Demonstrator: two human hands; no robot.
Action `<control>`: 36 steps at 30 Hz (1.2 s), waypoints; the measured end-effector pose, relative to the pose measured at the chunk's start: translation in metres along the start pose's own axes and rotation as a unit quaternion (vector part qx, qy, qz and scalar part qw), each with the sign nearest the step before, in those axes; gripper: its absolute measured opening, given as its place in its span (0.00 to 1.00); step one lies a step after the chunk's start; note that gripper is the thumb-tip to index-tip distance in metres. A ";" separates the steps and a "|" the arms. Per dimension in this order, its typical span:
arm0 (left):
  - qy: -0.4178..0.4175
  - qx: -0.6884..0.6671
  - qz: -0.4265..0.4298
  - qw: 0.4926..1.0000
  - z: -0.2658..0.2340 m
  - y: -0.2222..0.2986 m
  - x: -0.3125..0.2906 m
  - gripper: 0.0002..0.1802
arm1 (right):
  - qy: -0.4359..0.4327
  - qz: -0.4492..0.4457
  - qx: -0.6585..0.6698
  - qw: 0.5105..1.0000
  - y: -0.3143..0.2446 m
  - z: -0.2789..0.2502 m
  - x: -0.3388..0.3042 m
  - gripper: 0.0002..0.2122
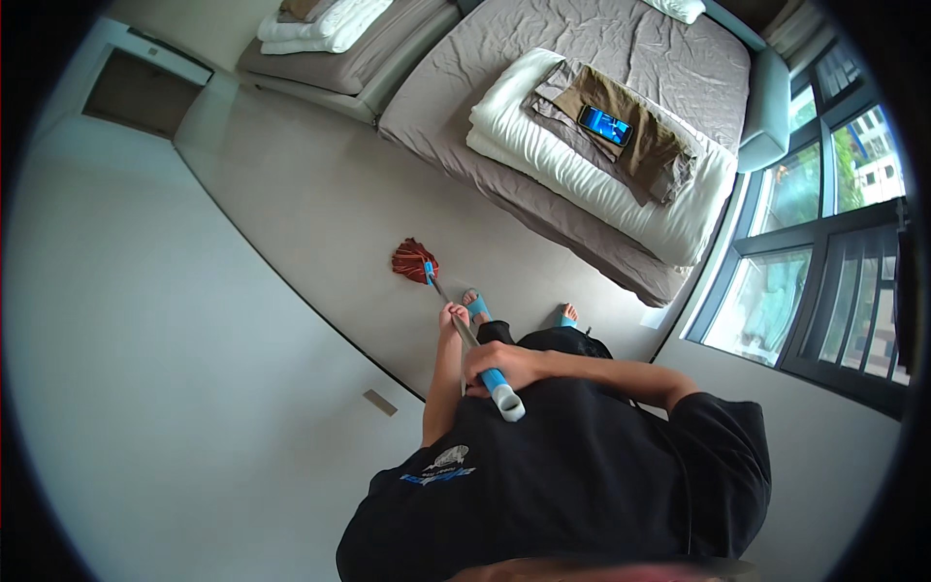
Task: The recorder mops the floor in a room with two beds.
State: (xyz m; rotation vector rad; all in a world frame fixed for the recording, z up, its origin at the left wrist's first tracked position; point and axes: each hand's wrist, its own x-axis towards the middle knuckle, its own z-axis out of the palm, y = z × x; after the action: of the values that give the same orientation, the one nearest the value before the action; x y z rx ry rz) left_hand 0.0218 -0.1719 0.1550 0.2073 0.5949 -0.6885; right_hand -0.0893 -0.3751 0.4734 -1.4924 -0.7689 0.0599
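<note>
**Two-handed hold on a mop point(465, 333), middle of the frame**

We observe the mop slanting from just left of the frame's centre down to the lower middle. Its dark red, striped head point(411, 260) lies spread on the pale floor point(301, 184), joined to the grey pole by a bright blue connector point(430, 273).

We note the left hand point(453, 315) curled around the pole, nearer the mop head. The right hand point(504, 366) is wrapped around it farther up, beside the blue grip point(494, 379); the white end cap point(510, 404) juts out past this hand.

Beside the left hand we see a foot in a light blue slipper point(478, 307); its mate point(567, 321) is to the right.

Upper right of centre, we record a bed point(427, 112) with grey-brown sheets. On it lies a folded white quilt point(514, 116), topped by brown clothing point(659, 160) and a phone point(605, 125) with its screen lit. Windows point(786, 204) line the right side.
</note>
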 end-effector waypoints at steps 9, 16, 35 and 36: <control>0.091 -0.022 -0.060 0.994 0.047 -0.117 -0.034 0.15 | 0.100 -0.074 -0.008 0.992 -0.079 -0.010 -0.079 0.12; -0.118 0.544 0.010 0.831 0.127 -0.209 -0.179 0.04 | 0.197 -0.028 -0.082 0.977 -0.129 0.015 -0.103 0.12; 0.010 -0.036 -0.240 0.970 -0.201 -0.099 -0.230 0.07 | 0.046 -0.004 -0.093 0.995 -0.179 0.124 -0.079 0.09; -0.021 -0.013 -0.204 0.979 -0.082 -0.125 -0.177 0.07 | 0.016 0.005 -0.097 0.995 -0.180 0.120 -0.066 0.09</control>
State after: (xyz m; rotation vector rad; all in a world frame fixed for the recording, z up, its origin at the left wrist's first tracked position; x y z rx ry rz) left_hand -0.2047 -0.1421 0.1921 0.0447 0.6111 -1.0786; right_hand -0.2737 -0.3252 0.5954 -1.6762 -0.7595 -0.0318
